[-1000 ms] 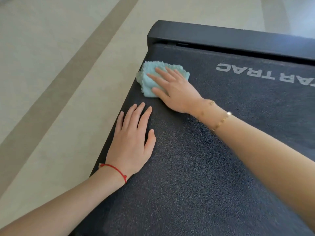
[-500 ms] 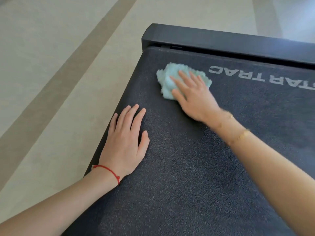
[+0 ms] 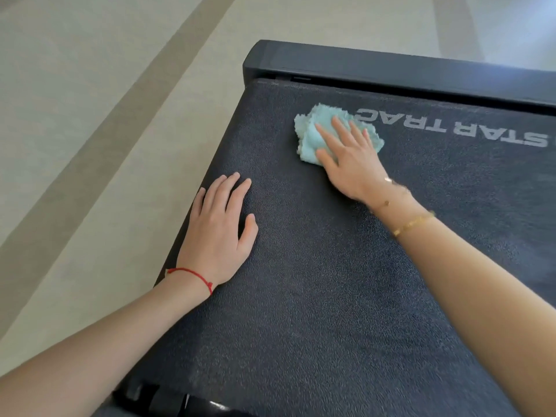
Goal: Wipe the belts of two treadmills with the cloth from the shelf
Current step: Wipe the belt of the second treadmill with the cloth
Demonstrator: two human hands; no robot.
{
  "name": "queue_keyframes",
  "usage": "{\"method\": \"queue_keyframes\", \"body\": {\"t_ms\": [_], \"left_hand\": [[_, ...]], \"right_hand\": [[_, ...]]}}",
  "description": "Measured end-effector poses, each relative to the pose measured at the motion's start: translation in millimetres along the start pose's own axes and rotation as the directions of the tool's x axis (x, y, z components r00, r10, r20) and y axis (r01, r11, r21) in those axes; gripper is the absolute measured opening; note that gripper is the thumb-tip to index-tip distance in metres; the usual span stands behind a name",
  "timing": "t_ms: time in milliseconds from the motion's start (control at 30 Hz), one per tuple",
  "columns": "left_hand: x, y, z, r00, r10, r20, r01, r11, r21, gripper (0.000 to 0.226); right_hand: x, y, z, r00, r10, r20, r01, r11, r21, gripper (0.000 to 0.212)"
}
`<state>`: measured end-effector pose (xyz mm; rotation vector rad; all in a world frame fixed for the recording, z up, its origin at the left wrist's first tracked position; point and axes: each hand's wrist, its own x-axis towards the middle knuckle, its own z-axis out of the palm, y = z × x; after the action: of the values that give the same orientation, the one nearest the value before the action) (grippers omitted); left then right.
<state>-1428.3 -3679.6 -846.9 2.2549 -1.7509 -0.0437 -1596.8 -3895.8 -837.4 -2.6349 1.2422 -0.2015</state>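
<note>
Cloth (image 3: 313, 136) crumpled under flat fingers of right hand (image 3: 350, 164) on treadmill belt (image 3: 331, 281), left hand (image 3: 218, 233) spread flat, holding nothing, near it

Pale grey capitals reading "STAR TRAC" are printed across the dark treadmill belt (image 3: 331, 281), seen upside down from the head view. The final "C" is partly covered by the light blue cloth (image 3: 310, 136). No other text or number can be read.
</note>
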Motion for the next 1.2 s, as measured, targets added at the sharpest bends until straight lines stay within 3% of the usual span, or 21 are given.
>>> {"method": "queue_keyframes", "body": {"t_ms": [200,300,400,533,600,833,967,1133,1200], "left_hand": [[-2,0,2,1.000,-0.003,-0.021,0.002,1.000,-0.027,0.061],[-3,-1,2,1.000,-0.008,0.000,0.008,1.000,-0.027,0.063],[-7,-1,1,0.999,-0.025,0.033,0.026,0.999,-0.048,0.062],[-32,0,-5,0.999,-0.017,0.044,0.020,0.998,-0.064,0.060],[-51,-1,-8,0.999,-0.026,0.044,0.029,0.997,-0.078,0.059],[-117,-15,-17,0.997,-0.067,0.034,0.071,0.991,-0.117,0.063],[-122,-13,-17,0.997,-0.080,0.013,0.081,0.993,-0.088,0.062],[-122,-9,-18,0.995,-0.098,0.009,0.098,0.994,-0.053,0.061],[-122,-8,-18,0.996,-0.091,0.007,0.091,0.995,-0.045,0.061]], "right_hand": [[-137,-32,-4,0.963,-0.264,0.052,0.262,0.964,0.050,0.052],[-185,-32,-9,0.940,-0.324,0.108,0.322,0.946,0.038,0.053],[-168,-20,-13,0.957,-0.273,0.102,0.275,0.961,-0.008,0.054],[-104,-13,-10,0.994,-0.083,0.075,0.088,0.994,-0.062,0.052],[-99,-20,-5,0.995,-0.075,0.070,0.079,0.995,-0.057,0.053],[-189,-69,6,0.896,-0.428,0.117,0.432,0.902,-0.003,0.052],[-157,-67,10,0.923,-0.376,0.087,0.375,0.927,0.024,0.051],[-58,-92,20,0.992,-0.116,0.040,0.117,0.993,-0.008,0.050],[-64,-106,26,0.990,-0.138,0.017,0.138,0.990,-0.012,0.049]]}}
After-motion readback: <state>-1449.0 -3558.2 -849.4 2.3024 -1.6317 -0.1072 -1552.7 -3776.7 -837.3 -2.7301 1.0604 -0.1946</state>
